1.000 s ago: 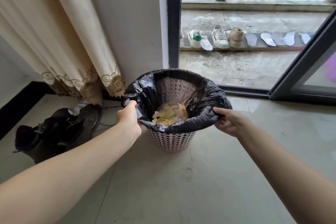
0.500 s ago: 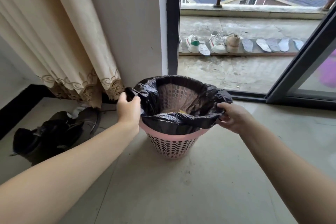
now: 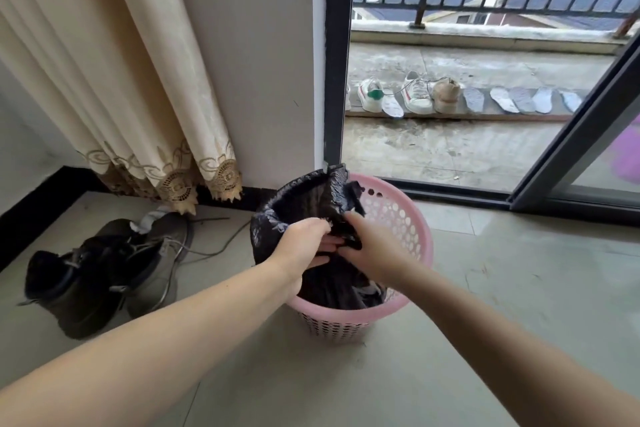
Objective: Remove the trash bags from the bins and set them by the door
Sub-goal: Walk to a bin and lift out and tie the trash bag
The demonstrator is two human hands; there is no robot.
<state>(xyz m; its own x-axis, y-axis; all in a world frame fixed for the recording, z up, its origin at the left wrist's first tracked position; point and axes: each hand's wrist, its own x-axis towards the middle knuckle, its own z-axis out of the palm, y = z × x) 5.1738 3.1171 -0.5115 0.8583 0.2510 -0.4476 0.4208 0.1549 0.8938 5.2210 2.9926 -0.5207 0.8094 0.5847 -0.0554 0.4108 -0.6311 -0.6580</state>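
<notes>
A pink perforated bin (image 3: 412,229) stands on the tiled floor beside the open balcony door. A black trash bag (image 3: 304,198) sits inside it, its top pulled off the rim and gathered upward. My left hand (image 3: 304,243) grips the bag's near-left edge. My right hand (image 3: 367,246) pinches the bag's edge just beside the left one, over the bin's middle. The trash inside is hidden by the bunched plastic.
Dark boots (image 3: 93,270) with loose laces lie on the floor to the left. A beige curtain (image 3: 114,80) hangs over the wall at the left. The sliding door frame (image 3: 575,142) stands at the right. Shoes (image 3: 415,94) and insoles line the balcony outside.
Both hands have peeled the bag off the bin's rim and drawn its edges together at the middle. The pink rim now shows, and the trash is covered.
</notes>
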